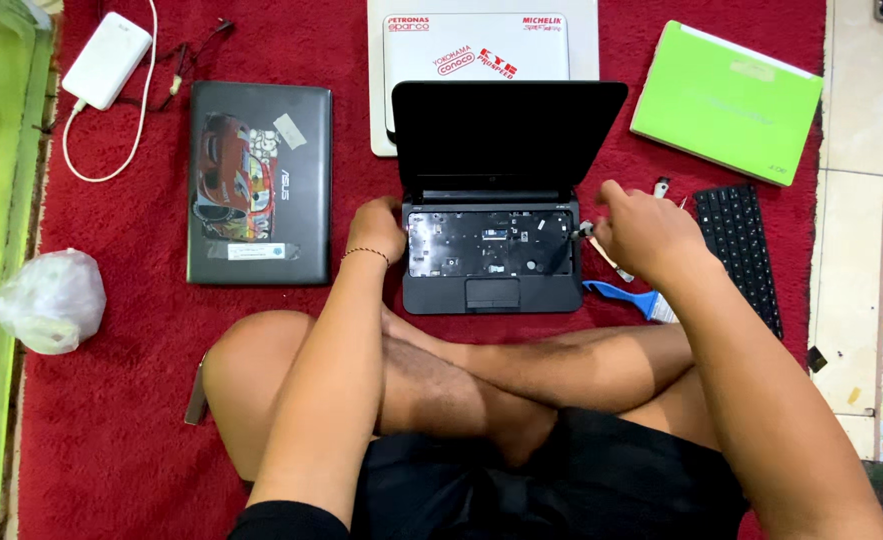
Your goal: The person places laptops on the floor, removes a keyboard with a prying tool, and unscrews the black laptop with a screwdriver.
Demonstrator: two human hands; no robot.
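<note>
An open black netbook [491, 225] sits on a red carpet [111, 400] just in front of the person's crossed legs, its screen tilted back and its keyboard taken out, so the bare tray with its circuitry shows above the touchpad. The left hand [376, 228] rests against the netbook's left edge, fingers curled onto the corner of the base, the grip closed lightly on that edge. The right hand [641, 232] is at the netbook's right edge, fingers pinched together on a small tool [601, 248] whose tip touches the near right corner of the keyboard tray; what kind of tool it is cannot be made out. Just right of the netbook, partly under that hand, lies a blue-handled brush [621, 296], and beyond it the removed black keyboard [739, 250] lies lengthwise on the carpet. Behind the netbook's screen lies a closed white laptop with stickers [476, 45]. To the netbook's left lies a closed dark grey laptop with a cartoon-car sticker [259, 182], and further back on that side a white power bank [107, 58] with a looping white cable. Right of the screen, a bright green closed laptop [726, 100] lies at an angle. Far to the netbook's left, a knotted clear plastic bag [51, 298] rests at the carpet's edge.
</note>
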